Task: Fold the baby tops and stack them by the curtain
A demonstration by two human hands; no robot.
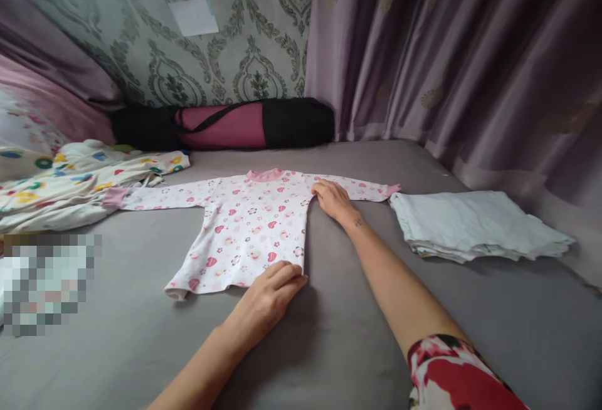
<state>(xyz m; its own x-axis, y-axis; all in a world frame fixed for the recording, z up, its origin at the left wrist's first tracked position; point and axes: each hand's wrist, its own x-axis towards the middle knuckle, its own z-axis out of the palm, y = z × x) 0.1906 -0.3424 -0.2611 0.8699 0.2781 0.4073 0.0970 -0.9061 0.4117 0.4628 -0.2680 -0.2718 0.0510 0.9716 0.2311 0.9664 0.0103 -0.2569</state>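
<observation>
A small long-sleeved shirt point(254, 228), white with pink hearts and flowers and a pink collar, lies spread flat with both sleeves stretched out sideways. My left hand point(273, 294) has its fingers closed on the bottom right corner of the hem. At the right armpit, where sleeve meets body, my right hand point(333, 198) pinches the fabric. The left pink cuff touches a patterned cloth, and the right cuff reaches the edge of a folded pale stack. The hem's lower left corner curls up a little.
Folded pale cloths point(475, 222) lie at the right. A rumpled colourful-patterned cloth point(94, 178) is at the left, with a blurred-out item point(51, 284) below it. A long black and maroon bag point(226, 125) rests along the wall. Purple curtains point(423, 52) hang beside the grey bed sheet point(352, 335).
</observation>
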